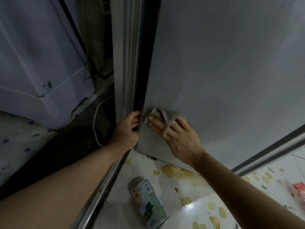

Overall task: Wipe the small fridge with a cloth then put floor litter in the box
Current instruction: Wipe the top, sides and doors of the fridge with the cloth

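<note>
At the far left stands a pale, boxy appliance [41,63] with smooth, scuffed sides, its base resting beside a floor covering [18,139] printed with blue dots. Between it and the fridge lies a dark gap where a thin white cord [95,123] loops down over the floor. The left hand [127,129] reaches in from the near left, its fingers curled round the edge of the fridge door [125,63], a tall grey slab with ribbed moulding and a black seal strip running along it. Just to the right, the fridge [222,71] shows a broad, flat, matte grey side panel that fills most of the view. The cloth [162,115], a small crumpled grey rag, sits low on that panel near its left corner, pressed against the metal by the right hand [178,138]; the fingers lie mostly straight and spread, with part of the cloth tucked between them. Below the hands, a metal rail [105,182] runs diagonally along the floor. To its right a cylindrical tin can [147,202] with a green-and-white label lies on its side on glossy white tiles [189,207] mottled with yellow patches. At the near right edge lies something pinkish-red and blurred [297,190], too unclear to identify.
</note>
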Tool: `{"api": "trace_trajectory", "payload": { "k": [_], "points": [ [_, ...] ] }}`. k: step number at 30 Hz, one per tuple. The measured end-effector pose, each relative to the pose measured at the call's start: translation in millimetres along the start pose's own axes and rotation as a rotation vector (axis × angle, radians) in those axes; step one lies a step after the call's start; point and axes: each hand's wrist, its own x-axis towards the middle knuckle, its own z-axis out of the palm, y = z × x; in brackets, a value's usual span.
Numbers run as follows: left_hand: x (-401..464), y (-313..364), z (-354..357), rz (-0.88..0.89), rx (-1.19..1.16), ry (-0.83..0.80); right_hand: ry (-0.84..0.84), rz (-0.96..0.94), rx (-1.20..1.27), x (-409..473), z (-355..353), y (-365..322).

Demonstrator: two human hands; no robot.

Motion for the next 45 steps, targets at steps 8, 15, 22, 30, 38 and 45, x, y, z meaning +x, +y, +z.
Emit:
{"api": "trace_trajectory", "payload": {
  "k": [8, 15, 22, 30, 38, 45],
  "points": [
    [2.3, -11.3, -13.2, -0.089, -0.077, 0.003, -0.283, -0.174, -0.046, 13.2, 17.6, -41.8],
    [2.2, -30.0, -28.6, -0.188, -0.02, 0.064, -0.073, -0.075, -0.088, 33.1, -1.9, -17.5],
    [3.8, -47.7, -26.7, -0.265, -0.005, 0.05, 0.215, -0.023, -0.032, 60.0, 4.3, -21.5],
    [4.2, -59.4, -29.0, -0.274, 0.096, 0.062, -0.239, -0.258, -0.116, 28.5, 57.3, -76.3],
    [5.2, -53.7, -16.9, -0.239, 0.135, -0.025, -0.616, -0.499, -0.072, 21.8, 82.4, -105.3],
    [7.1, -50.2, 1.3, -0.176, 0.136, -0.03, -0.25, -0.259, -0.072, 10.4, 42.8, -63.6]
  ]
}}
